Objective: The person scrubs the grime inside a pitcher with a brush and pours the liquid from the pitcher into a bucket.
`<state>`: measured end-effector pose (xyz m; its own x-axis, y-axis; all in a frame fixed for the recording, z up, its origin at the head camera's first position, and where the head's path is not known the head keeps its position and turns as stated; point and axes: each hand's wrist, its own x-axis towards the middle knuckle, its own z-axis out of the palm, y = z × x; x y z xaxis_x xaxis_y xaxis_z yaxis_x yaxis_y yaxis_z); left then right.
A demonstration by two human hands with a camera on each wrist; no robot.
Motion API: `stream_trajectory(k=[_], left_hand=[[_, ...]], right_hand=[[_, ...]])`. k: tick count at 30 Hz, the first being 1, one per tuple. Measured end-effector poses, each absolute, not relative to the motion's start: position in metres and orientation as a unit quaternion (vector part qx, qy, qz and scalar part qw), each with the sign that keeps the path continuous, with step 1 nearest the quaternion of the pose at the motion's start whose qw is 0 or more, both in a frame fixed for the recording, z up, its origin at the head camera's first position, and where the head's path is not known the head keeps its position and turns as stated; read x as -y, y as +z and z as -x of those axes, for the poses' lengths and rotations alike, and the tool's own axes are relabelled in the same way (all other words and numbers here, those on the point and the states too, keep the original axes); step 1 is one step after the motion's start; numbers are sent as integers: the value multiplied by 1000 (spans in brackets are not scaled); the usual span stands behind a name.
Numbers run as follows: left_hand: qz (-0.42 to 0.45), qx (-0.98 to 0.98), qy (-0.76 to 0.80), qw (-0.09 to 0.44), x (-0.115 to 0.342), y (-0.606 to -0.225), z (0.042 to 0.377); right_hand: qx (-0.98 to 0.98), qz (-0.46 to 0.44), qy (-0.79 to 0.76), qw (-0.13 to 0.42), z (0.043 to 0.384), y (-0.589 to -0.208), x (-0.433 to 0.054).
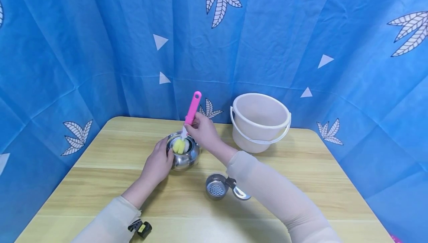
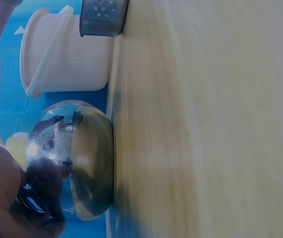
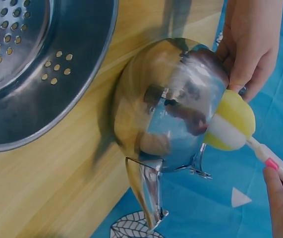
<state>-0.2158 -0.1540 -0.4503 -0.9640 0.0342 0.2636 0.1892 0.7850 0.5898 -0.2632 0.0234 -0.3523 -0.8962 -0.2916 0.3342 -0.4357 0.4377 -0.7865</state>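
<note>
A round, shiny steel teapot point(image 1: 185, 161) stands upright on the table, its spout point(image 3: 146, 191) showing in the right wrist view. My left hand point(image 1: 157, 163) grips it at the left of the rim, thumb on the near side. From the right, my right hand point(image 1: 204, 131) pinches a sponge brush point(image 1: 193, 110) by its pink handle, which slants up. The brush's yellow-and-white sponge head point(image 3: 238, 116) sits in the mouth of the pot, partly above the rim. Inside the pot cannot be seen.
Near the right forearm lies a perforated steel strainer point(image 1: 216, 188) with a shiny lid-like piece point(image 1: 241, 194) beside it, partly under the sleeve. Behind stands a white bucket point(image 1: 245, 133) with its handle down. A blue patterned curtain point(image 1: 207, 57) surrounds the wooden table point(image 1: 110, 183).
</note>
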Motion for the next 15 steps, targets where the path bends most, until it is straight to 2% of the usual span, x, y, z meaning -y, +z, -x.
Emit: stream_trajectory(k=[15], left_hand=[[64,935,-325,124,155,-452,215]], right_hand=[[847,-212,478,94,257,-362,-24]])
